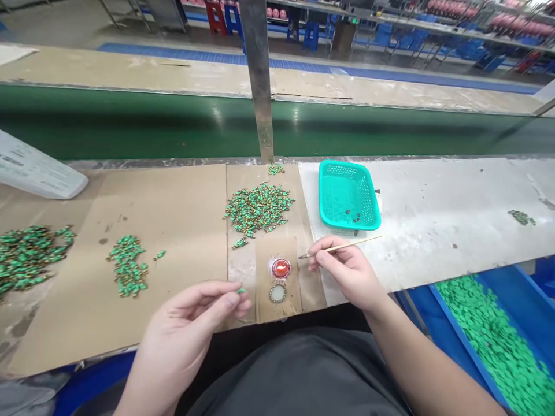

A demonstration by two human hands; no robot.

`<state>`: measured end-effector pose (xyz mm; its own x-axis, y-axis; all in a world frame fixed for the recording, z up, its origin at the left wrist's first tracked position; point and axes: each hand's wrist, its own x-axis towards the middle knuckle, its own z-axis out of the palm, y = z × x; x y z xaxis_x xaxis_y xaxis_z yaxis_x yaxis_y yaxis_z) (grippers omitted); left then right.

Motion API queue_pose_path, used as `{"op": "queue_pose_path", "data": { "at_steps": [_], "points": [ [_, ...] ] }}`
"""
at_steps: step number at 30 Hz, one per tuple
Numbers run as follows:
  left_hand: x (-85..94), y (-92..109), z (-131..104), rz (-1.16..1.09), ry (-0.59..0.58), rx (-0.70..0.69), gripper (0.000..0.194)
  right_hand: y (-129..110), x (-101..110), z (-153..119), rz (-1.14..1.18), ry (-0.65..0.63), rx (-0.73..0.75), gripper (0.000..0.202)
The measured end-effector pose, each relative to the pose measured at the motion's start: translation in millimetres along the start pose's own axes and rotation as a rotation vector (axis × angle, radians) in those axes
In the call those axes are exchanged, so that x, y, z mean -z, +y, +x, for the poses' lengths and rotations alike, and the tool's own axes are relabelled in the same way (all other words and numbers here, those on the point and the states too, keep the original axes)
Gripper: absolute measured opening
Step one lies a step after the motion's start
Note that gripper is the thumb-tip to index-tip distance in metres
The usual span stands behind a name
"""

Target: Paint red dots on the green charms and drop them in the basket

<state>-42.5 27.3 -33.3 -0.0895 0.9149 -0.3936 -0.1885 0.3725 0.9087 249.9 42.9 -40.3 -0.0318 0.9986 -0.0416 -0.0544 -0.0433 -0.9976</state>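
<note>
Near the worktop's (433, 225) front edge, the left hand (202, 312) pinches a small green piece (241, 290); the right (349, 271) holds a brush (363, 240) pen-like, red liquid (281, 268) between, presumably for easy dipping.

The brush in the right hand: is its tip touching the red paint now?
Apart. The head view shows the brush tip stopping to the right of the red paint, with a strip of bare cardboard visible between them.
</note>
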Motion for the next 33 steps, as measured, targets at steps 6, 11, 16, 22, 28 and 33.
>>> {"op": "queue_pose_path", "data": {
  "at_steps": [6, 11, 16, 22, 28, 33],
  "points": [
    [-7.1, -6, -1, -0.029, -0.040, 0.021, 0.042, 7, -5, 5, 0.004, -0.005, -0.008, 0.044],
    [-11.8, -4, -1, -0.035, -0.066, 0.071, 0.042, 12, -9, 11, -0.021, 0.027, 0.008, 0.045],
    [-14.6, -4, -3, -0.017, -0.086, 0.022, 0.034, 16, -14, 12, -0.020, 0.049, -0.009, 0.045],
    [-18.9, -8, -4, -0.066, -0.134, 0.046, 0.046, 15, -16, 11, -0.024, 0.048, -0.004, 0.038],
    [-24.5, -4, -6, -0.082, -0.152, 0.100, 0.050, 14, -16, 13, -0.001, 0.064, 0.031, 0.036],
    [-31.2, 5, -13, -0.076, -0.215, 0.087, 0.037, -6, -16, 3, 0.041, 0.075, 0.071, 0.027]
  ]
}}
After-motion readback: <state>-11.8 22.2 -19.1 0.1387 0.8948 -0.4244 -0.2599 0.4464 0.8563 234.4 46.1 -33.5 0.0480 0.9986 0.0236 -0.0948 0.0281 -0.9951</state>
